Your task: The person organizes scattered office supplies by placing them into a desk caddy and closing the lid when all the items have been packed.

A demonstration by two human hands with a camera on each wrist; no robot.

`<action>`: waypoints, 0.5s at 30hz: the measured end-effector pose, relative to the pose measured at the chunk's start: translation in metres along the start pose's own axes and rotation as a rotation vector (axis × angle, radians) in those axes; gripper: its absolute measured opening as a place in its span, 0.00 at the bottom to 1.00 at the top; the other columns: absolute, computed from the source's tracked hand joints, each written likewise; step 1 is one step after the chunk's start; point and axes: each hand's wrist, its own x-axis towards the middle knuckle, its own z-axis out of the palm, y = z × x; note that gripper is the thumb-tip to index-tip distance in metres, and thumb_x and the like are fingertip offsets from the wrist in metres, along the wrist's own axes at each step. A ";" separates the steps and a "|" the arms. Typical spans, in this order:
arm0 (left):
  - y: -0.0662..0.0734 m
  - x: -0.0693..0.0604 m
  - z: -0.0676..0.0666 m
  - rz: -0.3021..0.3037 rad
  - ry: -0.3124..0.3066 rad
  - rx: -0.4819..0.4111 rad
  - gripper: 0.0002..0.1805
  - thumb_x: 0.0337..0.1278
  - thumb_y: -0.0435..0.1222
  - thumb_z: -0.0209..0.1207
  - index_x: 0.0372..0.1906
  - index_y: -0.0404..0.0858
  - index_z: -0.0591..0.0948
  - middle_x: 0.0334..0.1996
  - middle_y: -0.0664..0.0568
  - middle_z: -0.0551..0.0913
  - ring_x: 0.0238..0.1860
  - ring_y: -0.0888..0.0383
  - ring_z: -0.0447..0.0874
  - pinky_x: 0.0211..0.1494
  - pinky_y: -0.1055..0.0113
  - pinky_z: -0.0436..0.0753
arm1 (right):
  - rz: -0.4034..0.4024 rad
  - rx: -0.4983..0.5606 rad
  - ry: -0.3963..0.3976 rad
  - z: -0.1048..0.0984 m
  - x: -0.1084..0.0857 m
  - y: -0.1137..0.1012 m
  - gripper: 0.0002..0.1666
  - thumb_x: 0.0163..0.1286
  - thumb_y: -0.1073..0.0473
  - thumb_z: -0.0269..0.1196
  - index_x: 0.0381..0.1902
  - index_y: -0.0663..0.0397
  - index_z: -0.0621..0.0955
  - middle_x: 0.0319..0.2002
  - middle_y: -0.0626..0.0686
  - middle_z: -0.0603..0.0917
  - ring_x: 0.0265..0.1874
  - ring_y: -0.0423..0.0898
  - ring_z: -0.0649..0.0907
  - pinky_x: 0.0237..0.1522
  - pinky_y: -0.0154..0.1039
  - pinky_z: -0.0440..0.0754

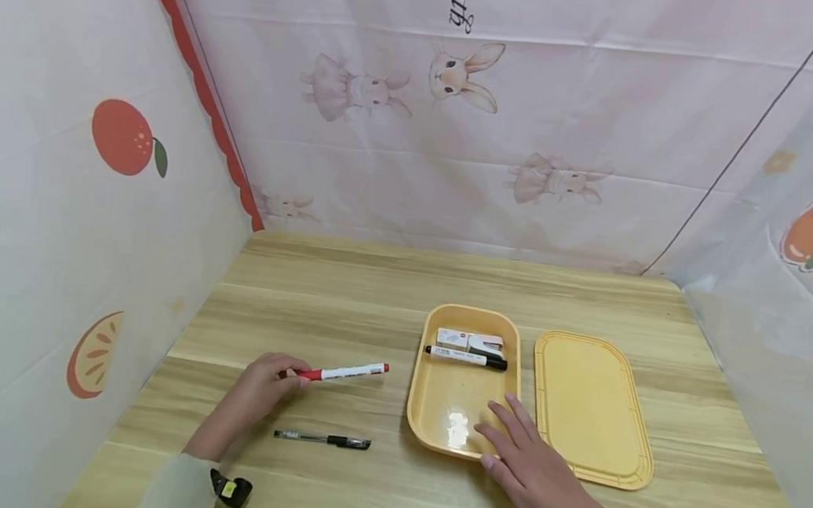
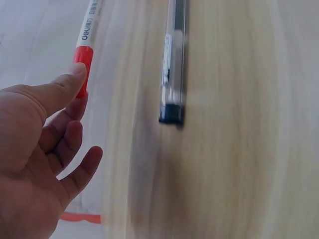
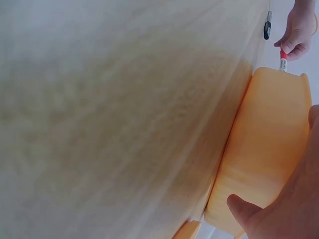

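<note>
Clock centred on the yellow box (image 1: 436, 406), head view. Red-capped marker (image 1: 352, 372) at 9 o'clock, outside the box, its cap pinched between thumb and fingers of the left hand (image 1: 266, 382). Right hand (image 1: 540, 468) between 4 and 5, fingers spread over the rim, grasping nothing; contact uncertain. Inside, toward 12: black-capped marker (image 1: 461, 357), small white carton (image 1: 451, 337), apparent stapler (image 1: 488, 344). Judged partway: three items in; red-capped marker and black pen (image 1: 323, 439), on the table (image 1: 347, 297) at 8, not yet. Lid (image 1: 594, 409) off, at 3.
</note>
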 end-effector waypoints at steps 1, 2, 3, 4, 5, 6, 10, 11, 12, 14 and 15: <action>0.002 0.002 0.001 0.000 -0.005 -0.006 0.07 0.63 0.39 0.67 0.44 0.51 0.87 0.41 0.57 0.83 0.40 0.57 0.73 0.41 0.66 0.76 | 0.000 0.000 -0.002 0.000 0.000 0.000 0.23 0.79 0.45 0.54 0.68 0.39 0.74 0.77 0.53 0.64 0.80 0.55 0.53 0.63 0.55 0.77; 0.004 0.003 0.001 0.002 -0.011 -0.012 0.07 0.63 0.39 0.66 0.44 0.51 0.87 0.41 0.57 0.83 0.40 0.57 0.73 0.41 0.66 0.76 | 0.002 0.002 -0.003 0.000 0.000 0.000 0.23 0.79 0.45 0.53 0.68 0.39 0.74 0.77 0.53 0.63 0.80 0.55 0.52 0.63 0.55 0.77; 0.007 0.005 0.002 0.003 -0.014 -0.020 0.07 0.63 0.40 0.67 0.44 0.51 0.88 0.41 0.56 0.83 0.41 0.57 0.73 0.42 0.65 0.76 | 0.004 0.004 -0.005 0.000 0.000 0.000 0.23 0.79 0.45 0.53 0.68 0.39 0.74 0.77 0.53 0.63 0.80 0.55 0.52 0.63 0.55 0.77; 0.010 0.007 0.002 0.005 -0.019 -0.027 0.06 0.63 0.40 0.66 0.44 0.51 0.88 0.42 0.57 0.83 0.41 0.57 0.73 0.43 0.64 0.76 | 0.006 0.006 -0.007 0.000 0.000 0.000 0.24 0.79 0.45 0.53 0.69 0.39 0.74 0.77 0.53 0.63 0.80 0.55 0.52 0.63 0.55 0.77; 0.013 0.009 0.002 0.009 -0.021 -0.028 0.06 0.63 0.41 0.66 0.44 0.52 0.88 0.42 0.57 0.84 0.41 0.57 0.73 0.43 0.64 0.75 | 0.009 0.009 -0.009 0.000 0.000 0.000 0.24 0.79 0.45 0.53 0.69 0.38 0.74 0.78 0.53 0.63 0.80 0.54 0.51 0.63 0.56 0.77; 0.016 0.011 0.003 0.014 -0.025 -0.032 0.06 0.63 0.41 0.66 0.43 0.52 0.88 0.43 0.57 0.84 0.42 0.56 0.73 0.43 0.63 0.75 | 0.012 0.010 -0.011 0.000 0.000 0.000 0.24 0.79 0.45 0.53 0.69 0.38 0.74 0.78 0.52 0.62 0.80 0.54 0.51 0.63 0.56 0.77; 0.027 0.018 0.005 0.034 -0.042 -0.026 0.06 0.63 0.42 0.66 0.43 0.53 0.88 0.43 0.57 0.84 0.42 0.57 0.73 0.44 0.63 0.75 | 0.010 0.010 -0.016 0.002 -0.001 0.001 0.24 0.79 0.44 0.53 0.69 0.38 0.74 0.78 0.53 0.62 0.80 0.54 0.50 0.61 0.56 0.79; 0.030 0.021 0.006 0.039 -0.046 -0.025 0.05 0.63 0.42 0.66 0.42 0.53 0.88 0.44 0.57 0.85 0.42 0.57 0.73 0.44 0.63 0.75 | 0.007 0.008 -0.013 0.002 -0.001 0.001 0.24 0.79 0.44 0.53 0.69 0.38 0.74 0.78 0.53 0.63 0.80 0.54 0.50 0.61 0.55 0.79; 0.033 0.023 0.007 0.041 -0.052 -0.028 0.05 0.63 0.42 0.66 0.42 0.53 0.87 0.44 0.58 0.84 0.42 0.57 0.73 0.44 0.63 0.74 | 0.003 0.003 -0.010 0.003 -0.001 0.001 0.24 0.79 0.44 0.53 0.69 0.37 0.74 0.78 0.53 0.63 0.80 0.54 0.51 0.61 0.55 0.79; 0.039 0.027 0.010 0.050 -0.058 -0.022 0.05 0.63 0.43 0.66 0.42 0.54 0.87 0.44 0.58 0.84 0.41 0.57 0.73 0.44 0.63 0.74 | -0.004 -0.007 0.000 0.003 0.000 0.002 0.24 0.79 0.45 0.54 0.69 0.37 0.74 0.77 0.53 0.63 0.80 0.54 0.51 0.61 0.55 0.79; 0.042 0.029 0.012 0.053 -0.058 -0.022 0.04 0.63 0.43 0.66 0.42 0.54 0.87 0.44 0.58 0.84 0.41 0.57 0.73 0.44 0.62 0.74 | -0.007 -0.012 0.006 0.003 0.000 0.002 0.24 0.79 0.45 0.54 0.69 0.37 0.74 0.77 0.53 0.63 0.80 0.54 0.52 0.62 0.54 0.79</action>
